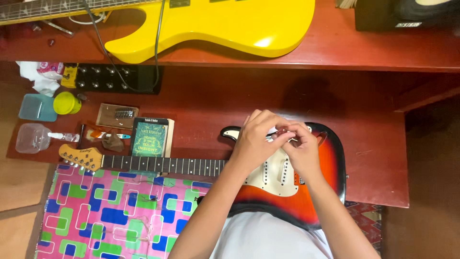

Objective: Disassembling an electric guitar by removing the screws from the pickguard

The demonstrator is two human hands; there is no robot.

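Fingertips of the left hand (256, 139) and right hand (301, 146) are meeting in a pinch on a small dark-red object (282, 130), too tiny to identify, held close over the sunburst electric guitar (316, 192), seemingly to steady fine work just above the strings. The guitar is lying flat across the person's lap and the red wooden desk (373, 158), its white pickguard (275, 177) facing up, its neck (163, 165) stretching left over a patterned pink cloth (105, 211), which appears to be cushioning it.
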